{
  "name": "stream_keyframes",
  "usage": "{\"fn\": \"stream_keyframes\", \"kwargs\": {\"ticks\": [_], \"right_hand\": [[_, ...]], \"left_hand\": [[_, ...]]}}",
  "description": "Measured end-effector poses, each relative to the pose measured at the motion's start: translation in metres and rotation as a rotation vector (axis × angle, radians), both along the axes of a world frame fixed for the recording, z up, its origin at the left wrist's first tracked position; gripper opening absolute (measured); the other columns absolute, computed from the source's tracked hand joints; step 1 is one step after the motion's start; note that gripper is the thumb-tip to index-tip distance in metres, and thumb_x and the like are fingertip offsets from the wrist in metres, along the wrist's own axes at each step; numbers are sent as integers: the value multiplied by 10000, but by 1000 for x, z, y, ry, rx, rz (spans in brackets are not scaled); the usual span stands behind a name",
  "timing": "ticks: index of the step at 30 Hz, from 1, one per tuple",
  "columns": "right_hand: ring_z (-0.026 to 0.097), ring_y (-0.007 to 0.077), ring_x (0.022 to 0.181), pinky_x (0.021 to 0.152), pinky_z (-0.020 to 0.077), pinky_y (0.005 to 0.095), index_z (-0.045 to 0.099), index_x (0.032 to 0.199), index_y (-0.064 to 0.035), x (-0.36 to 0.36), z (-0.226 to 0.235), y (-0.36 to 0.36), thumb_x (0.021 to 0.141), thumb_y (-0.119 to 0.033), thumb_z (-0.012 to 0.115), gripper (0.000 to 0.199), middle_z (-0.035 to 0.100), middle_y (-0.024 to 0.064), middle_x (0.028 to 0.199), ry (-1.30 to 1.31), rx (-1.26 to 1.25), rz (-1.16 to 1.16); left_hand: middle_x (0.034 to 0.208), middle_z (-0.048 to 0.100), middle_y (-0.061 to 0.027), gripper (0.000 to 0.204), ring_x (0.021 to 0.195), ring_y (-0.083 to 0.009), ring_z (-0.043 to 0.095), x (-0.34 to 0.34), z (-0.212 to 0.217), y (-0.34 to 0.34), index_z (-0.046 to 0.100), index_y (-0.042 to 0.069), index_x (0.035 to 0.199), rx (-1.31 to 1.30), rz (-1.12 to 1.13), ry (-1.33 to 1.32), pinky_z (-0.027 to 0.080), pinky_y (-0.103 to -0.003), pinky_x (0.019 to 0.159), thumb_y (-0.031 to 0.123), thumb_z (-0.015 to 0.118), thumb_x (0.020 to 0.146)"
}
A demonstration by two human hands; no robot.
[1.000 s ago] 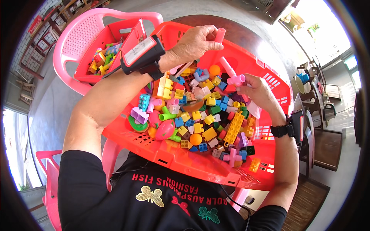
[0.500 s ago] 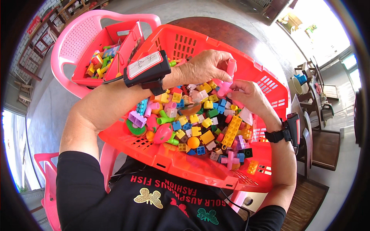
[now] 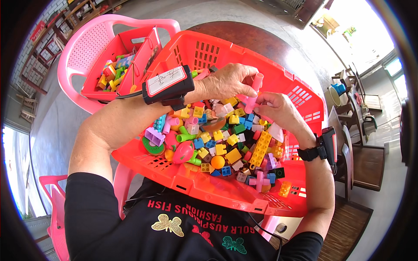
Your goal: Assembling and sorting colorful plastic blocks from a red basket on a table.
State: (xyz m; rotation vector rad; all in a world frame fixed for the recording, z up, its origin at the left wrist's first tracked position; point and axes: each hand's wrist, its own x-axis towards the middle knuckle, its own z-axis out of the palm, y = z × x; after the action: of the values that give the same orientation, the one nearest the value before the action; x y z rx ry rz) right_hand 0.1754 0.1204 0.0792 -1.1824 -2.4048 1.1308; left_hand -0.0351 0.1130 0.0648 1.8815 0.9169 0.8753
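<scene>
One pink tube assembly [image 3: 250, 103] looks joined, pinched by the fingers of the left hand [image 3: 233, 81] and right hand [image 3: 278, 107]; many blocks [image 3: 233, 155] lie loose in the red basket [image 3: 209, 191]

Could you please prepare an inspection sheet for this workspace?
Surface: red slotted basket; brown round table beyond, partly hidden.
Job's things: pink tube meets pink connector; full fit unclear.
Clutter: mixed loose blocks fill the basket, including a long yellow block and an orange ball.
Hands: left fingers grip the tube; right fingers hold the connector.
Cables: dark cable at the left wrist device.
Surroundings: pink chair bearing a red box of blocks.
</scene>
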Motion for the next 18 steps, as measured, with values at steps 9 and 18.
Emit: {"fn": "stream_keyframes", "kwargs": {"ticks": [9,18], "right_hand": [[581,164,622,573,445,317,640,875,-9,-1,2,2,774,-176,671,198,606,104,695,-85,97,49],[603,215,644,587,453,344,640,899,-8,0,3,2,770,-196,684,233,613,125,715,-130,116,46]], "left_hand": [[864,593,-20,232,832,-96,567,0,-5,8,550,12,988,-18,-9,-241,472,-242,776,147,659,834],[729,537,-33,317,671,-115,526,-15,11,4,575,80,1050,300,254,126,426,-280,615,216,695,789]]}}
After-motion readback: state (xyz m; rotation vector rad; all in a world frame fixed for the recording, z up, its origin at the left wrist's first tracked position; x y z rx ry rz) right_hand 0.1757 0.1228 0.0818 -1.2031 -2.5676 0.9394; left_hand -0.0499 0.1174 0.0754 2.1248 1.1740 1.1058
